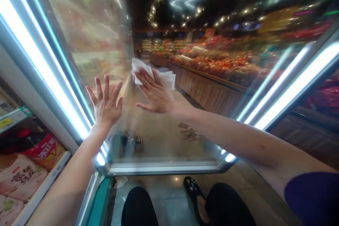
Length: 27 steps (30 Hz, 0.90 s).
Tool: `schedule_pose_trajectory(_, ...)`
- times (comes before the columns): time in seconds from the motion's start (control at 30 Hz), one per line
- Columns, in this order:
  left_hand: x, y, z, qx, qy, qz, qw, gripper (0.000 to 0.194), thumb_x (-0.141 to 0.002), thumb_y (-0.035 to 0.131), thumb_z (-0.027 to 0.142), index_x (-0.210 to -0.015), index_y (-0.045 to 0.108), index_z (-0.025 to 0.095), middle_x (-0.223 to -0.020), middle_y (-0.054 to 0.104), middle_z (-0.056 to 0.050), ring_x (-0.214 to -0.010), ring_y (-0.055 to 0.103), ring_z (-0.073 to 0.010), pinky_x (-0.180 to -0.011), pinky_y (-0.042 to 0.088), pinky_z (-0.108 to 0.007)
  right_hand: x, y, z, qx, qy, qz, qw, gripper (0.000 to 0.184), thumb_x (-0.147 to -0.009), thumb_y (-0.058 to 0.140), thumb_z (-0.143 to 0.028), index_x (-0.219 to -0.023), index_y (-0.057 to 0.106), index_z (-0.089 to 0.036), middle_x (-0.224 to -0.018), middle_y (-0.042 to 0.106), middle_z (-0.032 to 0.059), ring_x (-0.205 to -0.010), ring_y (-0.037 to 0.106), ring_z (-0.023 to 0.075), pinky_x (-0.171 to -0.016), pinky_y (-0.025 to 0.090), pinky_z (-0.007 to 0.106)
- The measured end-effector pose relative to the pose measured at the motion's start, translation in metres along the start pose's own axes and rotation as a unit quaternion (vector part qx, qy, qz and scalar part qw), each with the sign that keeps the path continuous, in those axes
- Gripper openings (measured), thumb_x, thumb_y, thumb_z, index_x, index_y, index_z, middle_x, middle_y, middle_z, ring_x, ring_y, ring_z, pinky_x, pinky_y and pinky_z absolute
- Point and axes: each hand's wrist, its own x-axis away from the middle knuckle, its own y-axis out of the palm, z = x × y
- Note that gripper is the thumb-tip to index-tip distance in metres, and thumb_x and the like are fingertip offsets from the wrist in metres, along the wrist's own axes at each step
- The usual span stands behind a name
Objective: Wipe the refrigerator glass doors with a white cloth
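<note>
Cropped purple sleeve (312, 197), partly hidden white cloth (139, 65)

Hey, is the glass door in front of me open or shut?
Open: a wood-sided display shows through the glass door, and bagged goods at lower left sit uncovered.

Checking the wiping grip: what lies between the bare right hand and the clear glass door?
A white, paper-like wipe, partly under the right hand, against the glass door, in the head view.

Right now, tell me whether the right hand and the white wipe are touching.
Touching: the head view shows the right hand flat over the white wipe, its fingers lying across it.
</note>
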Motion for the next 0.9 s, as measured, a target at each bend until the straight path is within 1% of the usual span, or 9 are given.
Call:
schedule_pose_trajectory(0.13,0.009,-0.002,-0.009,-0.004,-0.005,-0.007,1.0,0.062,-0.102,0.048,0.042,-0.161,0.033,0.037,-0.177,0.007,-0.003,-0.163,-0.013,-0.0283,-0.13,-0.011,-0.064,0.009,0.005,-0.002,-0.009,-0.131,-0.064,0.989,0.082,-0.103,0.044,-0.064,-0.157,0.038,-0.003,-0.173,0.027,0.014,-0.164,0.016,0.0234,-0.136,0.01,0.05)
schedule_pose_trajectory(0.2,0.009,-0.003,-0.009,-0.01,0.0,-0.01,1.0,0.062,-0.102,0.048,0.042,-0.161,0.033,0.037,-0.177,0.007,-0.003,-0.162,-0.013,-0.0272,-0.131,-0.011,-0.063,0.011,-0.003,0.009,0.002,-0.112,-0.049,0.993,0.08,-0.104,0.044,-0.062,-0.16,0.034,-0.006,-0.173,0.029,0.0123,-0.164,0.016,0.0237,-0.136,0.005,0.054)
schedule_pose_trajectory(0.27,0.007,-0.002,-0.006,-0.016,0.004,-0.007,1.0,0.062,-0.102,0.048,0.041,-0.162,0.032,0.036,-0.177,0.008,-0.004,-0.162,-0.014,-0.026,-0.131,-0.01,-0.062,0.015,-0.013,0.022,0.016,-0.04,-0.01,0.999,0.077,-0.104,0.045,-0.061,-0.161,0.033,-0.011,-0.174,0.027,0.0108,-0.164,0.013,0.0281,-0.133,-0.002,0.063)
schedule_pose_trajectory(0.37,0.0,0.003,0.006,-0.013,0.015,-0.01,1.0,0.063,-0.102,0.047,0.04,-0.163,0.03,0.035,-0.177,0.006,-0.004,-0.161,-0.015,-0.0255,-0.131,-0.012,-0.062,0.041,-0.016,0.033,0.006,-0.006,-0.007,1.0,0.073,-0.103,0.05,-0.06,-0.162,0.036,-0.018,-0.174,0.026,0.0082,-0.164,0.012,0.0306,-0.132,0.0,0.067)
schedule_pose_trajectory(0.47,-0.011,0.01,0.026,0.0,0.036,-0.021,0.999,0.063,-0.101,0.05,0.039,-0.161,0.032,0.038,-0.177,0.004,0.0,-0.161,-0.015,-0.0264,-0.13,-0.016,-0.062,0.087,-0.011,0.041,-0.028,-0.09,-0.063,0.994,0.072,-0.102,0.053,-0.059,-0.162,0.035,-0.024,-0.171,0.035,0.001,-0.162,0.024,0.0207,-0.135,0.014,0.055)
schedule_pose_trajectory(0.53,-0.019,0.016,0.042,0.005,0.061,-0.023,0.998,0.064,-0.1,0.052,0.038,-0.161,0.031,0.042,-0.176,0.004,0.003,-0.161,-0.015,-0.0269,-0.129,-0.016,-0.063,0.112,-0.014,0.055,-0.032,-0.099,-0.073,0.992,0.071,-0.101,0.054,-0.059,-0.162,0.035,-0.027,-0.168,0.04,-0.0022,-0.159,0.03,0.0171,-0.135,0.019,0.05)
schedule_pose_trajectory(0.67,-0.038,0.03,0.078,0.008,0.106,-0.023,0.994,0.071,-0.099,0.055,0.035,-0.162,0.023,0.046,-0.176,0.002,0.005,-0.161,-0.015,-0.0282,-0.128,-0.018,-0.065,0.14,-0.038,0.096,0.007,0.035,-0.018,0.999,0.082,-0.103,0.051,-0.056,-0.166,0.023,-0.012,-0.173,0.027,0.0143,-0.164,0.013,0.0326,-0.131,0.008,0.069)
schedule_pose_trajectory(0.73,-0.047,0.039,0.096,0.008,0.124,-0.023,0.992,0.074,-0.099,0.056,0.034,-0.162,0.02,0.046,-0.176,0.003,0.004,-0.161,-0.014,-0.0292,-0.127,-0.018,-0.066,0.159,-0.044,0.107,0.017,0.077,-0.005,0.997,0.083,-0.103,0.052,-0.055,-0.165,0.024,-0.009,-0.173,0.025,0.0185,-0.164,0.01,0.0368,-0.129,0.005,0.073)
schedule_pose_trajectory(0.9,-0.065,0.058,0.138,-0.005,0.183,-0.005,0.983,0.08,-0.097,0.059,0.032,-0.163,0.016,0.043,-0.176,0.008,-0.002,-0.161,-0.012,-0.0294,-0.128,-0.015,-0.068,0.22,-0.04,0.123,-0.034,-0.023,-0.081,0.996,0.068,-0.101,0.053,-0.057,-0.158,0.045,-0.021,-0.162,0.049,0.0089,-0.154,0.041,0.0258,-0.132,0.024,0.054)
